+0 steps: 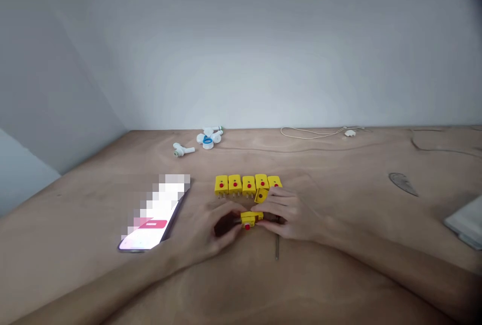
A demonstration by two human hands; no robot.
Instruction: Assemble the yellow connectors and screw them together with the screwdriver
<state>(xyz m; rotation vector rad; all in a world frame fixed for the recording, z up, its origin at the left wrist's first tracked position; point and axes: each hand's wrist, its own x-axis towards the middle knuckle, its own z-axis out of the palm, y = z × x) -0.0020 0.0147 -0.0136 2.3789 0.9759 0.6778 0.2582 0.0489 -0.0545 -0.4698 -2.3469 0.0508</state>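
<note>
Between my two hands is a small yellow plug casing with a red button on its near side. My left hand pinches its left end with thumb and forefinger. Fingers of my right hand close on its right end. Just beyond them lies a loose yellow cover with a dark hole, partly behind my right fingers. Several yellow plugs with red buttons stand in a row farther back, some with metal pins facing me. A thin metal rod sticks out below my right hand; its upper part is hidden.
To the left lies a phone with its screen lit. White plastic fittings and a single white fitting are at the back. A thin cord runs along the wall. On the right are a grey flat piece and a white object.
</note>
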